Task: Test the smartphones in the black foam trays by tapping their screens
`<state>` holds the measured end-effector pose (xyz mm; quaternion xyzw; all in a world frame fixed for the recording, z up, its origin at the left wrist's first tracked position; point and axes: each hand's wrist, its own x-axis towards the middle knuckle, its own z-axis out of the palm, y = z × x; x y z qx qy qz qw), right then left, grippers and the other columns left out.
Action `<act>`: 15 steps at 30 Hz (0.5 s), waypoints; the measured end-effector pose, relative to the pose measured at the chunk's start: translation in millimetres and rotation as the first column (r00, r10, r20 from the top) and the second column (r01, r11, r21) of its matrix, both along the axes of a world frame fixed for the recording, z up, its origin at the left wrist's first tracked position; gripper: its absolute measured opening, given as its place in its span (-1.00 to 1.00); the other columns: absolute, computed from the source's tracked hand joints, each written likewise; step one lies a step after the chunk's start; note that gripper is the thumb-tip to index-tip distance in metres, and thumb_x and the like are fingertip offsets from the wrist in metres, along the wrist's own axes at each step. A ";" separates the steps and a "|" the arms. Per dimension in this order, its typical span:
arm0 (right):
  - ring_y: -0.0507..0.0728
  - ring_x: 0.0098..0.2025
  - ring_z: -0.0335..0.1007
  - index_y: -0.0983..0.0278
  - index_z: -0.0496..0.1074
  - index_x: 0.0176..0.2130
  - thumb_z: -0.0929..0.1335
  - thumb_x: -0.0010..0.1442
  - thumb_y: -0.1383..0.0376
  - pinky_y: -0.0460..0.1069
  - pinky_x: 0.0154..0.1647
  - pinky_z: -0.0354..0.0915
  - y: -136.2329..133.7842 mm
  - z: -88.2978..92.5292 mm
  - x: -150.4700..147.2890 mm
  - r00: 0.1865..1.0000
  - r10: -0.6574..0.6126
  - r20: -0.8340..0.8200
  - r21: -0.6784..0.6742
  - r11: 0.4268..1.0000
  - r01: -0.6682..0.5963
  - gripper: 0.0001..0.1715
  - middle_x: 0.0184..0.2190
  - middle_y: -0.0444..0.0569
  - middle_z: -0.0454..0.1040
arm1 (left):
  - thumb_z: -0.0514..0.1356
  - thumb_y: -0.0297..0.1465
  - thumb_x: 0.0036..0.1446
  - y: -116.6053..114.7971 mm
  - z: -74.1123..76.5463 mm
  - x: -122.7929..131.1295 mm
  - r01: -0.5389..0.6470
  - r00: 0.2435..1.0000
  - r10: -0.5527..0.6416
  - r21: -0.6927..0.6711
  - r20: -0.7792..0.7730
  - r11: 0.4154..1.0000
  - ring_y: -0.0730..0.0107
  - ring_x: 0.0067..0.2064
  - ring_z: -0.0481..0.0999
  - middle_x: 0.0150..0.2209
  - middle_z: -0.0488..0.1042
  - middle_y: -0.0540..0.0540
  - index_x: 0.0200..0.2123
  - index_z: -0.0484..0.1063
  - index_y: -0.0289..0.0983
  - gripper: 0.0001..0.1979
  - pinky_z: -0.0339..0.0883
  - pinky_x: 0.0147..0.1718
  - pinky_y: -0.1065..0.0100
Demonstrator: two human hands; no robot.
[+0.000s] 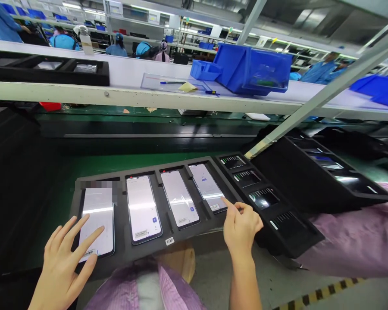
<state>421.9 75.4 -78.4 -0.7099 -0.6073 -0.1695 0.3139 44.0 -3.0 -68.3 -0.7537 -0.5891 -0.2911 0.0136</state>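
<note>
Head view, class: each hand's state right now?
Left hand: open, spread over leftmost white-screened phone, holding nothing.
Right hand: forefinger at rightmost white-screened phone, others curled; whether holding anything, unclear.

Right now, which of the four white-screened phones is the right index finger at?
The rightmost white-screened phone: the right hand points to its lower right edge. The left hand is over the leftmost phone; no hand is over the middle two.

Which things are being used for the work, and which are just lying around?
Seems in use:
black tray of white-screened phones
its leftmost phone, left hand over it
its middle phones
its rightmost phone, right hand pointing there

Probably just lying about:
blue bins
blue pen
yellow paper
bottle
</note>
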 end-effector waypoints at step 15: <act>0.19 -0.15 0.15 0.21 0.43 -0.09 0.06 0.28 0.21 0.29 0.03 0.00 -6.7 -0.5 -46.5 0.939 0.343 -0.007 -0.023 0.939 -0.343 -0.55 -0.19 0.05 0.24 | 0.00 -0.26 0.18 10.2 -1.7 7.5 -0.305 0.521 0.491 -0.385 0.698 0.871 0.02 0.27 0.07 0.21 0.18 -0.10 0.13 0.20 -0.06 -0.57 -0.09 0.22 -0.11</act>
